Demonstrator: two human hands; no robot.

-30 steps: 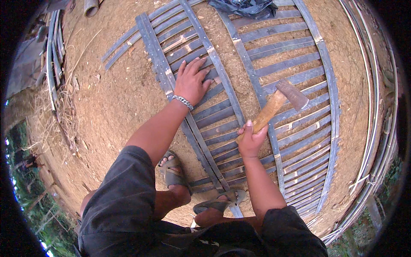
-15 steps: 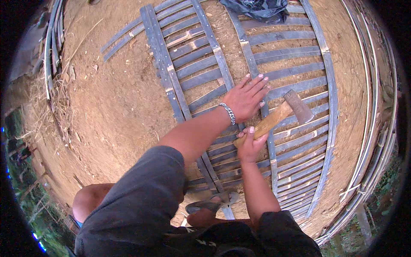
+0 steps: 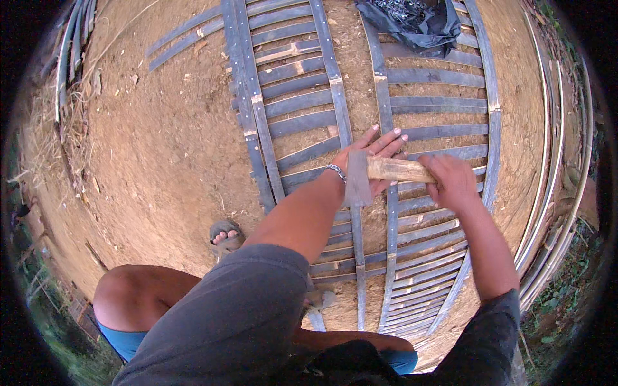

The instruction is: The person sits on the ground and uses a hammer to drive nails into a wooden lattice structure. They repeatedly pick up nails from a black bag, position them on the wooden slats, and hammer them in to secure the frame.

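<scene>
My right hand [image 3: 452, 182] is closed around the wooden handle of a small axe [image 3: 402, 170]. The axe lies sideways in view, its slightly blurred metal head in front of my left wrist and part of my left hand. That left hand [image 3: 381, 145], with a chain bracelet at the wrist, reaches over the slatted frames with fingers outstretched. Its palm is hidden, so I cannot tell whether it touches the wood. Beneath are two ladder-like frames of dark split slats: a left frame [image 3: 295, 85] and a right frame [image 3: 438, 103], with narrower gaps toward me.
A black plastic bag [image 3: 444, 44] full of small shiny pieces, seemingly nails, rests on the far end of the right frame. Long poles [image 3: 551, 238] lie along the right edge, others [image 3: 72, 48] at the far left. My sandalled foot [image 3: 226, 235] stands on the bare earth.
My right hand has moved right and up, turning the axe so its head now points left across my left hand. The view has shifted, showing the bag's contents and my sandalled foot.
</scene>
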